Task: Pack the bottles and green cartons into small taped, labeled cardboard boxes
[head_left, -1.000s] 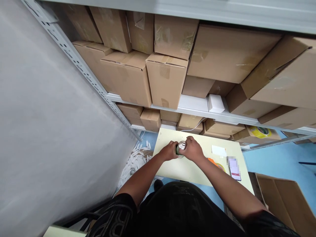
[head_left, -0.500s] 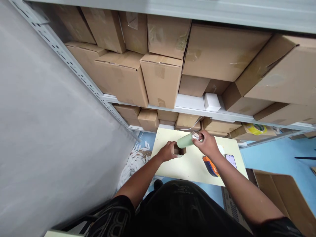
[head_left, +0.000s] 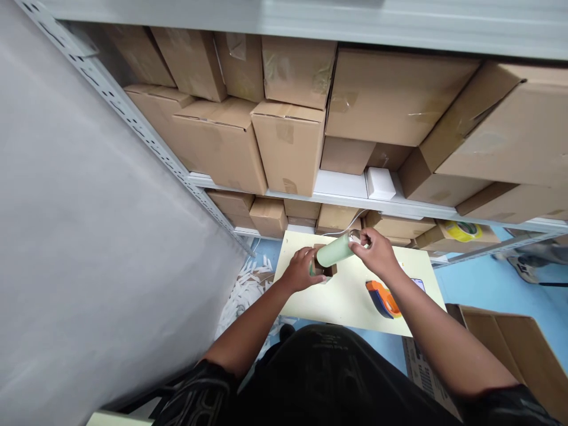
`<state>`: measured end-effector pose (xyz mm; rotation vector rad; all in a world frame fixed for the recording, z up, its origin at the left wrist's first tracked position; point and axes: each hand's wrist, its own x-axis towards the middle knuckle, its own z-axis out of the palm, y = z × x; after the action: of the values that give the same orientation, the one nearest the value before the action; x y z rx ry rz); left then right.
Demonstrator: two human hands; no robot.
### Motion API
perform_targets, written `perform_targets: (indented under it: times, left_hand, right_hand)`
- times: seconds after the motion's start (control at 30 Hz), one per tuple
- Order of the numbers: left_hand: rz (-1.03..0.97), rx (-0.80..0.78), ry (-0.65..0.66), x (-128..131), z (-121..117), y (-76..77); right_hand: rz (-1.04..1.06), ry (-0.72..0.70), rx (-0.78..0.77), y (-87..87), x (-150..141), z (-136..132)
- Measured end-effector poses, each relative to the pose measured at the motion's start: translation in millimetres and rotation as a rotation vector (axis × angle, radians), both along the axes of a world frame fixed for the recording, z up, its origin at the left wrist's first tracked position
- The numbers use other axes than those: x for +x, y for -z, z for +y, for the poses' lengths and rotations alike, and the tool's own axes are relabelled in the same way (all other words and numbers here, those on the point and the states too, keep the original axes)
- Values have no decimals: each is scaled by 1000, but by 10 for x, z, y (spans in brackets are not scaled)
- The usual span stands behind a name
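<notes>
Tilted over the table (head_left: 310, 305), a pale green cylindrical bottle (head_left: 333, 251) has a shiny metallic top end. My right hand (head_left: 375, 253) is closed on that top end. The bottle's lower end is at the mouth of a small open carton (head_left: 329, 272), brown inside; whether it touches the carton I cannot tell. My left hand (head_left: 302, 271) grips the carton from the left side, hiding much of it. To the right of the carton lies an orange and dark blue tape dispenser (head_left: 382, 299). A phone (head_left: 418, 284) shows partly behind my right forearm.
Cardboard boxes (head_left: 288, 142) fill the metal shelving (head_left: 341, 184) in front. A yellow tape roll (head_left: 462, 231) rests on a lower box. White paper strips (head_left: 242, 296) litter the floor at left. An open large carton (head_left: 510, 349) stands at right, and a person's shoe (head_left: 522, 269) shows beyond.
My right hand has drawn the green bottle up out of the small carton, then lowered it slightly back toward the opening. My left hand stays on the carton. A person's foot has appeared at right.
</notes>
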<state>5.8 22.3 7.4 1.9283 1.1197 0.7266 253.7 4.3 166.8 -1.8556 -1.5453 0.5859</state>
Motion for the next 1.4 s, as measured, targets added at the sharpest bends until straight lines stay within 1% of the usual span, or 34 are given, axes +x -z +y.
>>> perform_targets:
  times: [0.07, 0.13, 0.2, 0.27, 0.33, 0.4, 0.47, 0.53, 0.63, 0.7, 0.8, 0.87, 0.93, 1.03, 1.1, 1.13, 1.17, 1.23, 1.3, 1.33, 1.4]
  left_hand:
    - [-65, 39, -8, 1, -9, -196]
    - [-187, 18, 16, 35, -38, -396]
    - [-328, -101, 24, 94, -84, -568]
    - [-469, -248, -3, 150, -133, -690]
    - [-615, -372, -10, 177, -175, -764]
    - [-764, -484, 27, 173, -212, -802]
    - [-885, -599, 81, 157, -258, -814]
    - [-965, -701, 140, 153, -319, -812]
    - [-1012, -816, 229, 191, -433, -813]
    - [-1016, -806, 234, 229, -504, -841]
    - [-1005, -654, 114, 259, -584, -933]
    - [-997, -608, 58, 245, -620, -1003]
    - [-1012, -651, 81, 209, -645, -1053]
    - [-1056, -752, 195, 141, -671, -1067]
    - [-1064, -804, 251, 104, -685, -1055]
    - [-1057, -810, 254, 89, -691, -1050]
    - [-1046, -794, 242, 74, -698, -1049]
    - [-1019, -704, 175, 41, -712, -1064]
    - [-998, -616, 108, -6, -725, -1094]
    - [-996, -603, 92, -36, -730, -1110]
    - [-1019, -639, 101, -104, -736, -1134]
  right_hand:
    - [25, -24, 24, -102, -13, 50]
    - [74, -48, 28, -185, -38, 107]
    - [168, -56, 11, -245, -65, 165]
    - [330, -65, -12, -281, -87, 210]
    - [550, -105, -30, -288, -106, 231]
    - [764, -190, -48, -258, -133, 219]
    - [904, -279, -72, -192, -178, 174]
    - [962, -320, -86, -112, -245, 109]
    - [975, -293, -66, -27, -358, 15]
    - [960, -260, -35, -14, -423, -21]
    - [922, -196, 37, -42, -496, -51]
    - [910, -183, 81, -69, -531, -83]
    - [937, -225, 75, -90, -561, -138]
    - [1028, -319, -35, -110, -614, -232]
    - [1055, -314, -75, -127, -670, -269]
    - [1046, -283, -55, -138, -705, -275]
    - [1024, -243, -12, -153, -743, -274]
    - [954, -164, 100, -191, -824, -262]
    - [890, -134, 171, -231, -898, -256]
    - [880, -146, 171, -249, -928, -261]
    - [909, -206, 116, -272, -976, -292]
